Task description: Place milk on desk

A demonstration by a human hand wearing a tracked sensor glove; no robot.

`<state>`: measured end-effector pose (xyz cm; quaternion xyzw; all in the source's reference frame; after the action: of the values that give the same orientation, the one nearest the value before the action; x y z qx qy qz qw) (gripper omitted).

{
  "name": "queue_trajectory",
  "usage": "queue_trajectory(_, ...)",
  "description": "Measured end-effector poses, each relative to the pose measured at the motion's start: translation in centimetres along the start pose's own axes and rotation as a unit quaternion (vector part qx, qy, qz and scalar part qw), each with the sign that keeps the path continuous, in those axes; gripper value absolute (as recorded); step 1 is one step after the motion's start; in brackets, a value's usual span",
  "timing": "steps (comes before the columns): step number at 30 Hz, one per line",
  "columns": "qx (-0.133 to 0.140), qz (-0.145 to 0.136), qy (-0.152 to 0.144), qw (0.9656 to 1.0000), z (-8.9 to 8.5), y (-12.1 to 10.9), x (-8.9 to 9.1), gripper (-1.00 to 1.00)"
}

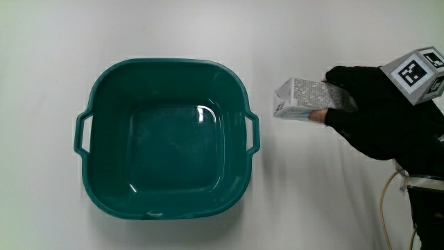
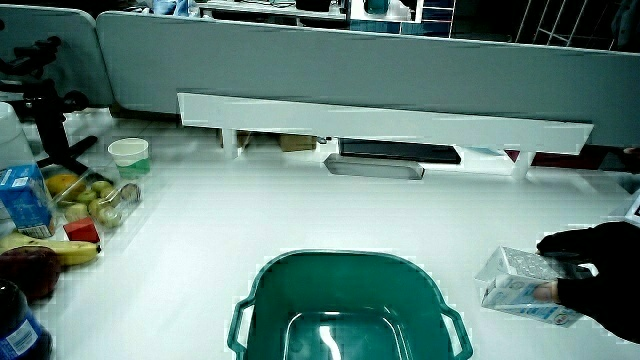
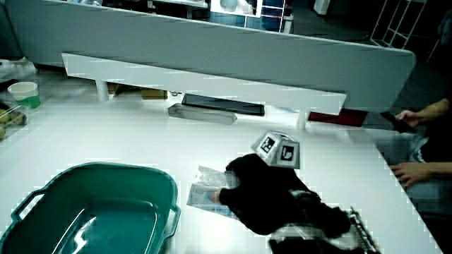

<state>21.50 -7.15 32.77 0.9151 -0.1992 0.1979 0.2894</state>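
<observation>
- Hand [image 1: 378, 111]: gloved, patterned cube [image 1: 418, 73] on its back. Fingers [image 1: 340, 97] curl around one end of the milk carton [image 1: 302, 101], thumb beneath and the others on top; pinching the carton.
- Milk carton: small, lying on its side, its free end pointing away from the fingers toward the teal basin [image 1: 166, 139]. In a side view [image 2: 520, 285] it sits low at the tabletop [image 1: 312, 194]; whether it already rests there or hangs just above cannot be told.
- Teal basin: empty, two handles; its nearer handle [image 1: 252, 132] lies just past the carton's free end, apart from it.
- Risk, tipping: the grip holds only one end, so the free end may drop first and the carton roll if released above the surface.
- Risk, collision: a push forward off the fingertips could nudge the carton against the basin handle.
- Risk, squeezing: the carton looks soft-walled; a tight pinch may dent it.
- Risk, snagging: glove fabric could drag the carton on withdrawal, shifting it.
- Other stock: fruit and containers [image 2: 70, 210] well away from the fingers, no apparent hazard.
</observation>
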Motion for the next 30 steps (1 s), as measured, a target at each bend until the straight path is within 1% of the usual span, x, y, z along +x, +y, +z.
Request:
queue_trajectory(1,-0.002,-0.004,0.005,1.0000,-0.2,0.1,0.4,0.00)
queue_trajectory(2,0.001,0.000,0.005,1.0000,-0.3,0.2,0.9,0.00)
queue_trajectory(3,0.000,-0.010,0.004,0.9999,-0.4,0.2,1.1,0.00)
queue_trajectory(4,-0.001,-0.006,0.011,0.9999,-0.6,0.4,1.7,0.00)
queue_trajectory(5,0.004,0.004,0.013,0.9999,-0.8,0.5,2.4,0.00)
queue_trajectory(7,0.003,-0.014,0.011,0.9998,-0.8,0.5,3.1,0.00)
queue_trajectory(8,0.000,-0.029,0.025,0.9993,-0.8,0.6,3.5,0.00)
queue_trajectory(9,-0.003,-0.040,0.029,0.9988,-0.8,0.6,3.7,0.00)
queue_trajectory(12,-0.005,-0.060,0.034,0.9976,-1.2,0.9,4.8,0.00)
queue_trajectory(13,-0.006,-0.070,0.031,0.9971,-1.3,1.0,5.1,0.00)
queue_trajectory(14,-0.005,-0.069,0.039,0.9969,-1.6,1.1,5.5,0.00)
queue_trajectory(15,-0.005,-0.079,0.038,0.9961,-1.7,1.2,5.9,0.00)
queue_trajectory(16,-0.001,-0.076,0.039,0.9963,-2.0,1.4,6.4,0.00)
queue_trajectory(17,0.000,-0.086,0.045,0.9953,-2.1,1.4,6.7,0.00)
queue_trajectory(19,-0.002,-0.104,0.042,0.9937,-2.4,1.6,7.3,0.00)
queue_trajectory(21,-0.003,-0.111,0.043,0.9928,-2.8,1.9,7.9,0.00)
queue_trajectory(22,-0.005,-0.115,0.035,0.9927,-2.9,2.0,8.0,0.00)
queue_trajectory(24,-0.007,-0.121,0.044,0.9917,-3.4,2.3,8.5,0.00)
queue_trajectory(25,-0.010,-0.119,0.044,0.9919,-3.6,2.4,8.7,0.00)
queue_trajectory(26,0.012,-0.127,0.028,0.9914,-3.7,2.4,8.5,0.00)
queue_trajectory(27,0.011,-0.130,0.021,0.9912,-3.7,2.5,8.4,0.00)
queue_trajectory(29,0.005,-0.131,0.022,0.9911,-4.0,2.7,8.6,0.00)
queue_trajectory(30,0.006,-0.131,0.024,0.9911,-4.0,2.7,8.4,0.00)
